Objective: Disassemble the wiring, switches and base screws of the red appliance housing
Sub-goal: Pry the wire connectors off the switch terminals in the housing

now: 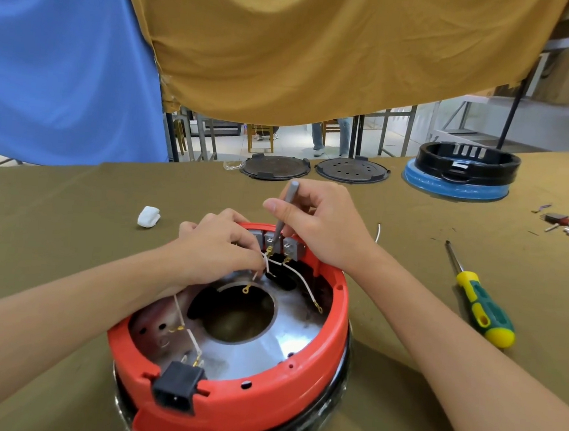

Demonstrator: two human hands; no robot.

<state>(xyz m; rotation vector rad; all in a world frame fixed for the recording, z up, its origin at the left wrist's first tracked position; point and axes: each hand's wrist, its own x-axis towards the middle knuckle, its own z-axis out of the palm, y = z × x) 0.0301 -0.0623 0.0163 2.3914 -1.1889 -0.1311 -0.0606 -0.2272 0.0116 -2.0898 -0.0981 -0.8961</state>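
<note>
A: Where does the housing [226, 392] sit, and why that way up?

B: I have the red housing upside down on the bench [68, 231], near the front edge between my forearms. With the base up, the metal plate [265, 344], the wires and the switches [285, 246] at the far rim are open to me. The black power socket [176, 390] faces me at the near rim.

A: What is each of the hands doing?

B: My right hand [323, 225] has its fingers curled round a slim grey tool [285, 212], held nearly upright so that its tip comes down on a brass terminal at the middle switch. My left hand [218, 247] pinches a white wire [267, 263] just beside that terminal. I judge that the left hand steadies the lead while the tool frees its connector.

A: Why does the larger screwdriver [482, 301] lie apart?

B: The yellow-and-green screwdriver lies on the bench to my right, near and untouched. I judge that it is kept for the base screws, a step not yet reached.

A: How far along is the wiring?

B: Two white leads [304, 282] hang with loose ring ends over the plate; others remain fixed near the socket. A white wad [149, 216] lies to the left; dark round plates [275, 167] and a blue-and-black housing [458, 175] stand well apart at the far edge.
</note>
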